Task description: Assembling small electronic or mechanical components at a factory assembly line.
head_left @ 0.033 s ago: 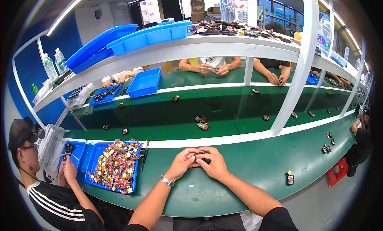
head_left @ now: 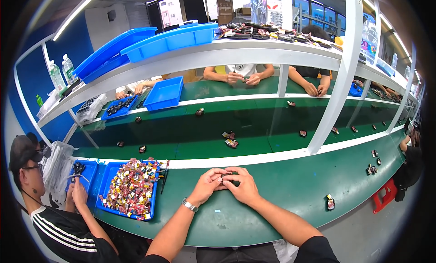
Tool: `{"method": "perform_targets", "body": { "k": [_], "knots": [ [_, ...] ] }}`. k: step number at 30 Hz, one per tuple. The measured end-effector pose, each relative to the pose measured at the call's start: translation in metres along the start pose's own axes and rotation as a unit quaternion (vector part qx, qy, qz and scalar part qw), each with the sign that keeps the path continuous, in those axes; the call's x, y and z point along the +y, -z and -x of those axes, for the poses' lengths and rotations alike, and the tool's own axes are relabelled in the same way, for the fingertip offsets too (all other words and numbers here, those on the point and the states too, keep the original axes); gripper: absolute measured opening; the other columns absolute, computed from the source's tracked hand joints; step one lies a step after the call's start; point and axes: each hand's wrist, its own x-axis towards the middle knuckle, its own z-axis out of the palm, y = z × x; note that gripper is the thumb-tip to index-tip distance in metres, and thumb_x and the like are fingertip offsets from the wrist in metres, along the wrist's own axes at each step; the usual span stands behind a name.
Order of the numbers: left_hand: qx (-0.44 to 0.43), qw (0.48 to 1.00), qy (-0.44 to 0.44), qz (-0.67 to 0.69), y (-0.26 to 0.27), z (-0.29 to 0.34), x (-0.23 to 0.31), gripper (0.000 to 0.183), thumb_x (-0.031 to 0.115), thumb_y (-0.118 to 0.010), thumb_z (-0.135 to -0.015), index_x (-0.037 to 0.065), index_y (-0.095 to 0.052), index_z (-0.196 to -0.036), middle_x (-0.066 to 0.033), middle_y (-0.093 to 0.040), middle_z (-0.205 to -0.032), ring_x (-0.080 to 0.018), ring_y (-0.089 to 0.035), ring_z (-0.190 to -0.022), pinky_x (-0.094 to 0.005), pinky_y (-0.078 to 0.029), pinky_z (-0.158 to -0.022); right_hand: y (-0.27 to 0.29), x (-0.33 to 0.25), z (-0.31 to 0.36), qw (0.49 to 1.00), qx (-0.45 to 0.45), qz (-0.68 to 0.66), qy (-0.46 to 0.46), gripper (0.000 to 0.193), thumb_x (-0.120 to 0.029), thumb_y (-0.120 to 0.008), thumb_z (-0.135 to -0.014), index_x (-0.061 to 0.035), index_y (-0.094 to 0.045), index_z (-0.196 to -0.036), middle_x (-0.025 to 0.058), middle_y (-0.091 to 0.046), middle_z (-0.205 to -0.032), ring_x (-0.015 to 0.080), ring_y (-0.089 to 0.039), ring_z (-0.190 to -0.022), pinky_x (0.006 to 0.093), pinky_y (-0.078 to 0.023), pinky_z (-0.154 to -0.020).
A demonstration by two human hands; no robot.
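Note:
Over the green work surface [head_left: 272, 195], my left hand [head_left: 209, 184] and my right hand [head_left: 244, 186] meet with their fingers closed around a small black part [head_left: 225, 176]. Most of that part is hidden by my fingers, so its exact kind does not show. To the left of my hands stands a blue tray [head_left: 153, 208] heaped with small red, yellow and white wired pieces [head_left: 131, 188]. A thin dark tool [head_left: 164, 181] lies along the tray's right side.
A co-worker [head_left: 59, 217] sits at the left by a smaller blue tray [head_left: 92, 172]. A small part [head_left: 330, 202] lies at the right, with several more beyond. A white upright post [head_left: 334, 90] rises from the white rail ahead. Across it, other people's hands [head_left: 245, 78] are at work.

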Motion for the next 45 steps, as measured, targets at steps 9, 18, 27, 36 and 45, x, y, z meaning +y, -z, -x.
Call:
{"method": "perform_targets", "body": {
  "k": [9, 18, 27, 36, 45],
  "knots": [
    [0.028, 1.000, -0.006, -0.014, -0.003, 0.003, 0.002, 0.023, 0.003, -0.048, -0.099, 0.000, -0.052, -0.121, -0.0139, -0.059, -0.126, -0.0192, -0.062, -0.111, -0.0339, -0.055, -0.094, -0.002, -0.005, -0.002, 0.999, 0.014, 0.016, 0.043, 0.019, -0.007, -0.073, -0.077, -0.0100, -0.074, -0.096, 0.0070, -0.064, -0.121, 0.0287, -0.055, -0.117, 0.0383, -0.049, -0.095],
    [0.044, 0.999, -0.019, -0.014, -0.005, 0.004, -0.002, 0.022, 0.004, -0.051, -0.099, 0.000, -0.052, -0.121, -0.0130, -0.060, -0.125, -0.0194, -0.062, -0.112, -0.0345, -0.056, -0.092, -0.001, -0.004, -0.004, 0.997, 0.015, 0.033, 0.067, 0.020, -0.006, -0.072, -0.077, -0.0094, -0.073, -0.097, 0.0072, -0.062, -0.123, 0.0286, -0.054, -0.118, 0.0377, -0.049, -0.095],
    [0.069, 0.997, -0.036, -0.022, -0.013, 0.000, 0.002, 0.023, 0.003, -0.048, -0.100, 0.000, -0.051, -0.123, -0.0116, -0.063, -0.118, -0.0181, -0.063, -0.106, -0.0346, -0.056, -0.092, -0.001, 0.000, -0.005, 0.997, 0.002, 0.030, 0.066, 0.022, -0.005, -0.071, -0.079, -0.0081, -0.072, -0.100, 0.0095, -0.059, -0.127, 0.0299, -0.053, -0.118, 0.0382, -0.050, -0.094],
    [0.053, 0.998, -0.019, 0.006, -0.008, 0.000, -0.001, 0.025, 0.002, -0.046, -0.100, -0.001, -0.048, -0.125, -0.0129, -0.063, -0.118, -0.0193, -0.063, -0.107, -0.0357, -0.056, -0.092, 0.001, -0.011, -0.010, 0.984, 0.076, 0.083, 0.139, 0.018, 0.001, -0.072, -0.074, -0.0055, -0.068, -0.091, 0.0078, -0.061, -0.098, 0.0265, -0.060, -0.090, 0.0349, -0.052, -0.074],
    [0.065, 0.998, -0.008, -0.006, -0.006, 0.002, 0.000, 0.025, 0.004, -0.047, -0.100, -0.001, -0.048, -0.124, -0.0120, -0.063, -0.117, -0.0192, -0.063, -0.107, -0.0366, -0.055, -0.093, -0.001, -0.010, -0.008, 0.981, 0.061, 0.123, 0.136, 0.015, -0.008, -0.070, -0.080, -0.0052, -0.066, -0.094, 0.0070, -0.059, -0.094, 0.0247, -0.060, -0.088, 0.0354, -0.054, -0.068]
  ]
}}
